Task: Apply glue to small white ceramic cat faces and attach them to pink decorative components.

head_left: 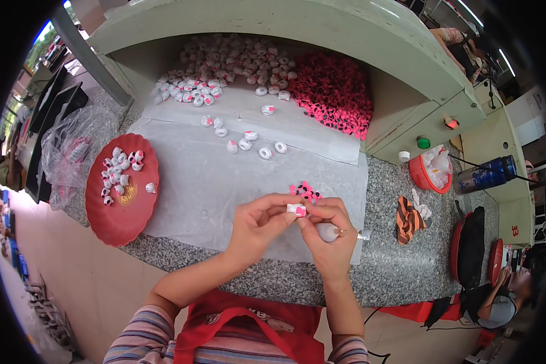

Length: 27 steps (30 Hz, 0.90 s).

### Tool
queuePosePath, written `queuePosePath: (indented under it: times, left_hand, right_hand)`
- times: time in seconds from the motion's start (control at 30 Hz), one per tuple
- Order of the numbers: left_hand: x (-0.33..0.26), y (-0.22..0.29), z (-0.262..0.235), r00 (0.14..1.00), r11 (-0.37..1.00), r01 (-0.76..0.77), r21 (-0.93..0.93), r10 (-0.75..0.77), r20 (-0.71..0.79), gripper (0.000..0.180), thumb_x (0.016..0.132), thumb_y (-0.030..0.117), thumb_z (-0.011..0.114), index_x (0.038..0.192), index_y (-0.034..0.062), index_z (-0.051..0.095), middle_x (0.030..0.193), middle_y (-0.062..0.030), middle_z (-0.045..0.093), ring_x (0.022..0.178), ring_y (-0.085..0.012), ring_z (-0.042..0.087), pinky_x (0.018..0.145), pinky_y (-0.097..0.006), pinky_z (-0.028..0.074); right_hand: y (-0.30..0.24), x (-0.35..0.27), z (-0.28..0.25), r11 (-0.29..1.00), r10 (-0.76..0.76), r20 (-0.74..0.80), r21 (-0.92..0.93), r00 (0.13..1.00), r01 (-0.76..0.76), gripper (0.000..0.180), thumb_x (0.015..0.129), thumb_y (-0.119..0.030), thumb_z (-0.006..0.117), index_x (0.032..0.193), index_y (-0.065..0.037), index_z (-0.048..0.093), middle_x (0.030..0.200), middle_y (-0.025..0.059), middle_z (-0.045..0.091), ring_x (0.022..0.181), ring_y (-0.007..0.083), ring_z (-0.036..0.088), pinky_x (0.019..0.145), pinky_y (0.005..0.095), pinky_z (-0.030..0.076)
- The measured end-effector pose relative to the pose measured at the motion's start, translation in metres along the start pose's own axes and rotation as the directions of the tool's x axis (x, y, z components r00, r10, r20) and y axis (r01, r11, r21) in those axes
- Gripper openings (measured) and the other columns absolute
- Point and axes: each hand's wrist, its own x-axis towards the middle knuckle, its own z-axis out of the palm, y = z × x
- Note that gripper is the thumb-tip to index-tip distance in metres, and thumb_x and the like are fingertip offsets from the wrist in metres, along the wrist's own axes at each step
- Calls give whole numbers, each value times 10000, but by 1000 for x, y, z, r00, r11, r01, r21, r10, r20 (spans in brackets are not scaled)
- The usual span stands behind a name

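Observation:
My left hand [253, 225] pinches a small white ring-shaped piece [296, 210] with a bright pink patch facing up. The thumb and fingertip of my right hand [330, 249] grip its other side. Tucked in my right palm is a small whitish squeeze bottle [327, 232] whose thin tip points right. Just beyond my fingers, a little heap of pink pieces with dark spots [306, 192] lies on the white sheet [194, 194]. Farther off on the sheet are loose white rings [265, 153], some showing pink.
White rings [236, 57] and pink spotted pieces [333, 91] are piled under the pale cabinet [273, 18]. Left stands a red scalloped dish [100, 209] holding several rings, beside a clear plastic bag [73, 148]. Right are a red basket [420, 176], blue bottle [488, 175] and striped cloth [408, 221].

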Motion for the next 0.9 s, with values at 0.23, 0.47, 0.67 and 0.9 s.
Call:
queuePosePath:
  times: [0.23, 0.47, 0.67, 0.9]
  left_hand:
    - [6, 3, -13, 903, 847, 429, -314, -407, 134, 254, 812, 48, 562, 1056, -4, 517, 878, -103, 601, 803, -140, 596, 722, -257, 489]
    - [-1, 6, -10, 970, 979, -117, 170, 76, 229, 309, 715, -88, 627, 1000, -40, 518, 898, -159, 593, 777, -171, 611, 654, -263, 514]
    - [-4, 0, -7, 982, 994, -52, 93, 34, 184, 244, 734, -78, 614, 957, -49, 520, 879, -160, 589, 784, -184, 610, 655, -266, 525]
    - [-5, -1, -7, 986, 999, -4, 47, -4, 167, 226, 736, -68, 619, 939, -39, 522, 871, -148, 586, 796, -179, 605, 678, -274, 524]
  right_hand:
    - [3, 6, -4, 907, -369, 140, -162, 919, 389, 286, 632, 81, 679, 890, 7, 578, 891, 127, 579, 730, 141, 569, 567, 214, 457]
    - [3, 3, -12, 971, 17, 88, 237, 996, -37, 222, 631, 46, 696, 802, -1, 563, 848, 154, 592, 753, 188, 577, 653, 279, 485]
    - [5, 2, -9, 944, -19, 70, 331, 997, -5, 217, 624, 52, 698, 747, -7, 529, 830, 170, 599, 731, 181, 578, 651, 275, 488]
    - [2, 1, -11, 950, -4, 63, 312, 998, -16, 238, 623, 34, 713, 747, -9, 514, 830, 168, 601, 714, 164, 576, 579, 239, 486]
